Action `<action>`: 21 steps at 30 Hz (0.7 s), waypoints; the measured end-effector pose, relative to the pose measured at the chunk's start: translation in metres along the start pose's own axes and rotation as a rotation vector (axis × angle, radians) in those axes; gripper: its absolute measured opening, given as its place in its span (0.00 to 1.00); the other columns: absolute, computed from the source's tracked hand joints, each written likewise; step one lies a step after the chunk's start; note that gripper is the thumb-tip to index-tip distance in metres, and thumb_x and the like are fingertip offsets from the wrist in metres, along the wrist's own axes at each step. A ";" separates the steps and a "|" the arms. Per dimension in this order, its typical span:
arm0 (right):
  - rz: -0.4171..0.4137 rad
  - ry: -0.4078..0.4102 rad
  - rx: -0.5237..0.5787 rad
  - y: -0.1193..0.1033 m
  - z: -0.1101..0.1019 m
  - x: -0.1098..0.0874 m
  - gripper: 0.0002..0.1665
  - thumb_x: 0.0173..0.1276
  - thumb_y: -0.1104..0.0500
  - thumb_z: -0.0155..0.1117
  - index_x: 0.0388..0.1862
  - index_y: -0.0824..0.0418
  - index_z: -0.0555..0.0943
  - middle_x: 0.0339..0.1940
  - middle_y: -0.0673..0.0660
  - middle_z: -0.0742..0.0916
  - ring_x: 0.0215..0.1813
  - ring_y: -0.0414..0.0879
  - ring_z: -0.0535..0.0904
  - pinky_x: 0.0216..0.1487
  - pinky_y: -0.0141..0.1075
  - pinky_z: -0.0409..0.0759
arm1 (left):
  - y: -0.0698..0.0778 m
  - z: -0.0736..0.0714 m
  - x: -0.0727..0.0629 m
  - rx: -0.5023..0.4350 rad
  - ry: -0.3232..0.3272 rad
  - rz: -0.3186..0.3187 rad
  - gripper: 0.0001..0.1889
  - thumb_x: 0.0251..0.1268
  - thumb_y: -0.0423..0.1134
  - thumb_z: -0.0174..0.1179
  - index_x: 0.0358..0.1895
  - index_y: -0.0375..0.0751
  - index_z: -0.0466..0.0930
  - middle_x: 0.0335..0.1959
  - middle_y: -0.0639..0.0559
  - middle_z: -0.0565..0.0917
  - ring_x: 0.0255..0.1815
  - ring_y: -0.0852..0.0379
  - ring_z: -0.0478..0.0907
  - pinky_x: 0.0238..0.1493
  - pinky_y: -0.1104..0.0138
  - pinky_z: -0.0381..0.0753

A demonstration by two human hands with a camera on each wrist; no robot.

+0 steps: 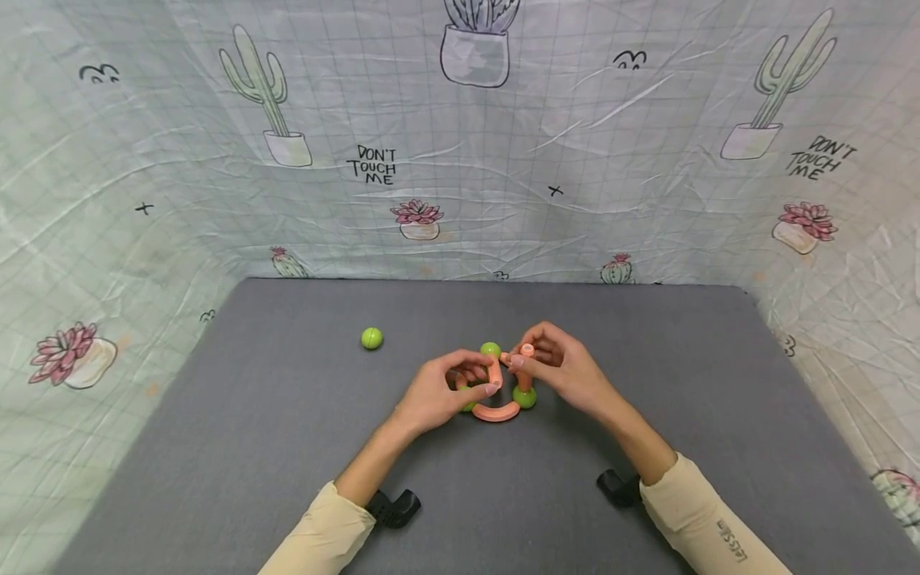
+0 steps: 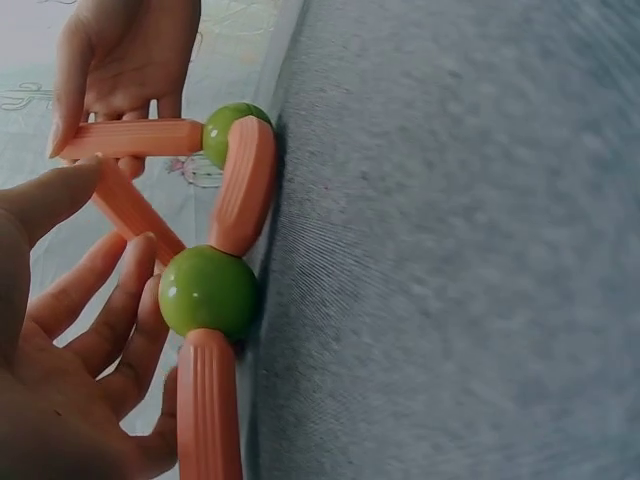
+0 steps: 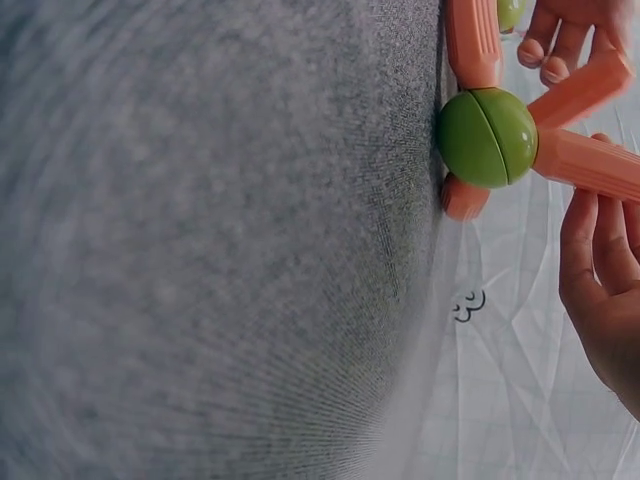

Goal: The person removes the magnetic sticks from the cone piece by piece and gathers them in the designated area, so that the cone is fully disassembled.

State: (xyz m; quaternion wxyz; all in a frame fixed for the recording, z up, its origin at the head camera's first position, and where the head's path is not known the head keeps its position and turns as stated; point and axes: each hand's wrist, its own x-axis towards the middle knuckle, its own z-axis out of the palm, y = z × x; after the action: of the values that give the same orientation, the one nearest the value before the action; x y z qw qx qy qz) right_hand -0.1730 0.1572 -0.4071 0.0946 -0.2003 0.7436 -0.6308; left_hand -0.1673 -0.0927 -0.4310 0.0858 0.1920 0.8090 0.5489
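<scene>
Green balls and orange rods are joined into a ring on the grey table. A curved orange rod (image 1: 496, 413) links the near right green ball (image 1: 525, 397) to the near left green ball (image 1: 465, 401), which my left hand partly covers. My left hand (image 1: 434, 393) pinches a raised orange rod (image 1: 494, 374) between thumb and fingers. In the left wrist view that rod (image 2: 138, 215) slants up behind a green ball (image 2: 209, 292). My right hand (image 1: 561, 366) holds an upright orange rod (image 1: 525, 378), which stands on the near right ball. Behind the hands sits another green ball (image 1: 491, 350).
A loose green ball (image 1: 371, 339) lies on the grey table (image 1: 287, 447), left of the ring. Behind the table hangs a crinkled cloth (image 1: 496, 160) printed with cacti. Black wrist devices (image 1: 394, 509) show at both cuffs.
</scene>
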 end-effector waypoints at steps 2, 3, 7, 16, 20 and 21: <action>-0.002 0.004 -0.005 0.001 0.000 0.000 0.13 0.78 0.59 0.65 0.51 0.67 0.75 0.56 0.75 0.85 0.56 0.57 0.89 0.59 0.41 0.86 | -0.002 0.000 -0.002 0.038 -0.010 0.015 0.19 0.66 0.45 0.74 0.59 0.50 0.85 0.46 0.50 0.89 0.44 0.54 0.83 0.45 0.66 0.81; -0.002 0.008 -0.011 0.001 0.000 -0.001 0.13 0.78 0.59 0.65 0.51 0.67 0.75 0.56 0.75 0.85 0.57 0.58 0.88 0.59 0.39 0.86 | -0.002 0.001 -0.002 0.055 -0.015 0.022 0.20 0.65 0.45 0.74 0.59 0.49 0.85 0.47 0.50 0.89 0.45 0.54 0.83 0.47 0.65 0.82; -0.002 0.016 -0.038 0.001 0.000 -0.002 0.12 0.78 0.58 0.65 0.50 0.65 0.76 0.57 0.73 0.86 0.61 0.62 0.86 0.59 0.34 0.85 | -0.006 0.002 -0.005 0.125 -0.024 0.046 0.23 0.63 0.44 0.76 0.61 0.49 0.85 0.48 0.51 0.89 0.49 0.54 0.84 0.53 0.62 0.82; -0.039 0.028 -0.113 0.001 -0.002 -0.008 0.09 0.77 0.59 0.66 0.50 0.61 0.78 0.53 0.62 0.87 0.57 0.54 0.87 0.58 0.34 0.84 | -0.011 0.005 -0.009 0.274 -0.026 0.102 0.29 0.58 0.46 0.79 0.65 0.50 0.83 0.48 0.51 0.89 0.49 0.55 0.82 0.58 0.58 0.80; -0.039 0.037 -0.139 0.001 -0.004 -0.010 0.09 0.76 0.58 0.67 0.49 0.61 0.79 0.52 0.60 0.87 0.55 0.43 0.86 0.59 0.35 0.83 | -0.010 0.006 -0.011 0.337 -0.023 0.131 0.28 0.57 0.45 0.79 0.63 0.51 0.84 0.49 0.53 0.90 0.50 0.55 0.82 0.57 0.57 0.80; -0.039 0.037 -0.141 0.001 -0.004 -0.010 0.09 0.76 0.58 0.67 0.49 0.60 0.79 0.52 0.60 0.87 0.55 0.42 0.86 0.59 0.35 0.83 | -0.009 0.006 -0.011 0.349 -0.023 0.138 0.28 0.57 0.45 0.79 0.63 0.51 0.85 0.49 0.53 0.90 0.50 0.55 0.82 0.57 0.57 0.80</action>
State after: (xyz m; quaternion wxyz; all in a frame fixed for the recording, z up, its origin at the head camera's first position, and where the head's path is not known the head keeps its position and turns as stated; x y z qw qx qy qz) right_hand -0.1654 0.1652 -0.4087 0.0542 -0.2093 0.7837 -0.5822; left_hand -0.1566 -0.0947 -0.4427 0.0226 0.2653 0.8759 0.4025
